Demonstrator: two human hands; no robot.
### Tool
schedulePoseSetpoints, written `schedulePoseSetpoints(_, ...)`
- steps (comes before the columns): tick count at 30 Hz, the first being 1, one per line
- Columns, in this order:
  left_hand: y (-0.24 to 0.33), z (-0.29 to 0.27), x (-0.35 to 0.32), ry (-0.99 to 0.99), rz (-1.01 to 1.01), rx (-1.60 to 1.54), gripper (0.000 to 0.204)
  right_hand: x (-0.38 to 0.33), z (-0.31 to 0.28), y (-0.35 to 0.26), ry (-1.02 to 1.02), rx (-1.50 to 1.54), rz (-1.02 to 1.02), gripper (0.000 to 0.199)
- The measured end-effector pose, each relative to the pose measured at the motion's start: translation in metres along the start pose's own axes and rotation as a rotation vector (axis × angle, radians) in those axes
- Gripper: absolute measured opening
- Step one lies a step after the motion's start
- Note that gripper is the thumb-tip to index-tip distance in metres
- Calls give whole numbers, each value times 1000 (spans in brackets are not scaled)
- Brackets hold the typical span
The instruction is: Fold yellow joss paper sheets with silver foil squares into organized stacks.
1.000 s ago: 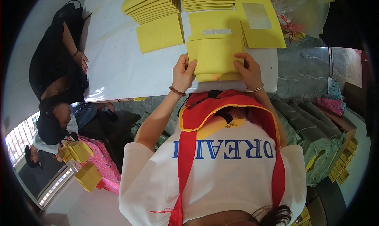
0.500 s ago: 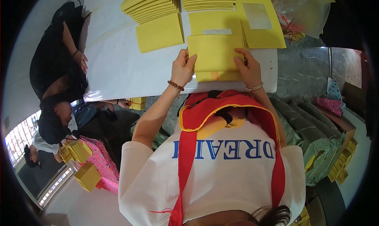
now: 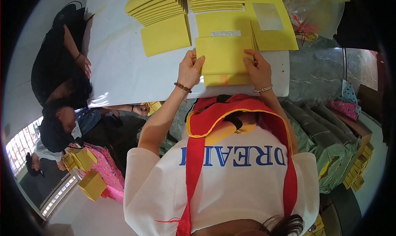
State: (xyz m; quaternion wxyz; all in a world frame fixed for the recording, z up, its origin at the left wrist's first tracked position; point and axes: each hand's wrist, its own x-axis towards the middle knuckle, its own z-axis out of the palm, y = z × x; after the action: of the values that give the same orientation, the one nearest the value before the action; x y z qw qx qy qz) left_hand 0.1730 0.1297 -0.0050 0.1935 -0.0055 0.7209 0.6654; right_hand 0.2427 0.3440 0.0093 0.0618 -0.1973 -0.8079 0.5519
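Note:
Between my two hands is a flat, folded piece of yellow paper (image 3: 223, 54), held near the front edge of the table. My left hand (image 3: 190, 73) pinches its left edge, thumb on top. On the opposite edge, my right hand (image 3: 259, 71) grips with thumb and bent fingers. Another yellow piece with an orange patch (image 3: 224, 79) shows below it. Just beyond lies a yellow sheet (image 3: 220, 19) with a pale, shiny strip (image 3: 225, 33). A larger yellow sheet with a whitish rectangle (image 3: 269, 16) lies to the right.
Fanned stacks of folded yellow paper (image 3: 159, 7) cover the far part of the white table (image 3: 111, 71). A clear plastic bag (image 3: 315, 9) sits at far right. People are at the left; one hand (image 3: 141, 109) holds a yellow piece. Green-wrapped bundles (image 3: 321, 141) stand right of me.
My hands and the folded yellow paper have stayed almost in place. At the left, another person's hand has moved right with a yellow piece, closer to my left forearm.

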Motion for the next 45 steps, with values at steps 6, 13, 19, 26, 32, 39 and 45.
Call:
schedulePoseSetpoints(6,-2,0,1,36,-16,27,25,0,2,2,11,3,-2,26)
schedulePoseSetpoints(13,-5,-1,1,37,-5,9,28,0,0,-3,-8,-57,15,25)
schedulePoseSetpoints(19,-6,-2,2,37,9,37,32,1,0,0,-15,-80,10,24)
schedulePoseSetpoints(26,10,5,-6,69,88,266,40,0,2,-1,15,-54,-19,24)
schedulePoseSetpoints(32,29,11,-20,103,231,641,40,0,3,-1,7,-120,1,24)
schedulePoseSetpoints(39,20,3,-10,60,144,554,35,1,3,-2,23,-103,4,24)
schedulePoseSetpoints(45,24,2,-9,34,149,652,27,2,3,-1,35,-98,-11,24)
